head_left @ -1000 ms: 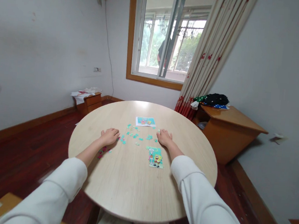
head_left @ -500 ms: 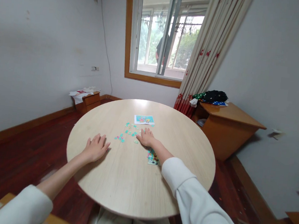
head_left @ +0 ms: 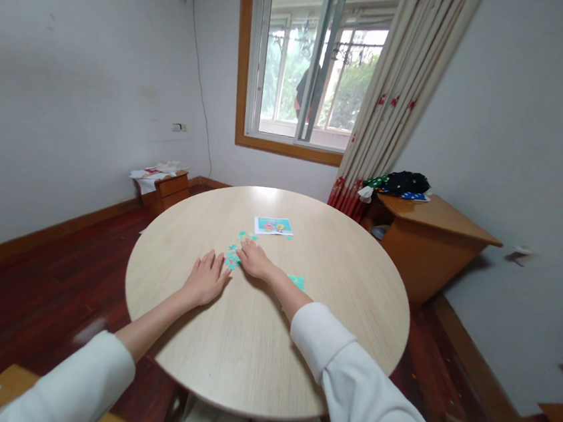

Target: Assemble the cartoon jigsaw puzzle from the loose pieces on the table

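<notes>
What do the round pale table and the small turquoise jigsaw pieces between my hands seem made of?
Round pale table: probably wood or laminate, satin, going by its streaky grain and soft glare.
Small turquoise jigsaw pieces: likely printed card, judging by flat, knobbed outlines; finish too small to tell.

A single head-worn camera looks forward and down from the near side of the round desk [head_left: 249, 328], facing the window [head_left: 314, 53] beyond.

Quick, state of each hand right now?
Left hand: open, beside small turquoise-and-pink jigsaw pieces.
Right hand: open, palm down; anything underneath is hidden.
</notes>
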The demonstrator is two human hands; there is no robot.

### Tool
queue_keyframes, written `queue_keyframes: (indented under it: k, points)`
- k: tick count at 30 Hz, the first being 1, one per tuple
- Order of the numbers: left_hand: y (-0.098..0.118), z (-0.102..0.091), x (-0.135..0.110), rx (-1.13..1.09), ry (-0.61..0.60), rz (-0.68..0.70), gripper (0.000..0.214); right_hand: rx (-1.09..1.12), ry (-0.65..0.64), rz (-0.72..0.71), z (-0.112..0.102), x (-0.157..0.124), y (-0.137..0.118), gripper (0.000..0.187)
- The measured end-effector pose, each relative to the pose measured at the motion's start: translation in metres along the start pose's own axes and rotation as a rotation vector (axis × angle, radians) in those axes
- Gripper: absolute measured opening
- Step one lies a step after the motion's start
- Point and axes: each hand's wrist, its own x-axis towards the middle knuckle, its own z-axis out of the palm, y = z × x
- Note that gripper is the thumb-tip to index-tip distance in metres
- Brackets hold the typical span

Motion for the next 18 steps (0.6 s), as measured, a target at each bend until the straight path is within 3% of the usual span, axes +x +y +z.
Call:
queue_keyframes:
  k: [9, 14, 18]
  points:
    - [-0.006, 0.01, -0.004, -0.089, 0.121, 0.206, 0.054, -0.072, 0.007, 0.173, -0.009, 0.048, 0.01, 0.065]
    - [-0.006, 0.007, -0.009, -0.117, 0.07, 0.312, 0.057, -0.141, -0.042, 0.097, -0.009, 0.064, 0.006, 0.063]
    - [-0.011, 0.008, -0.004, -0.135, 0.126, 0.317, 0.054, -0.161, -0.072, -0.031, -0.002, 0.058, 0.004, 0.063]
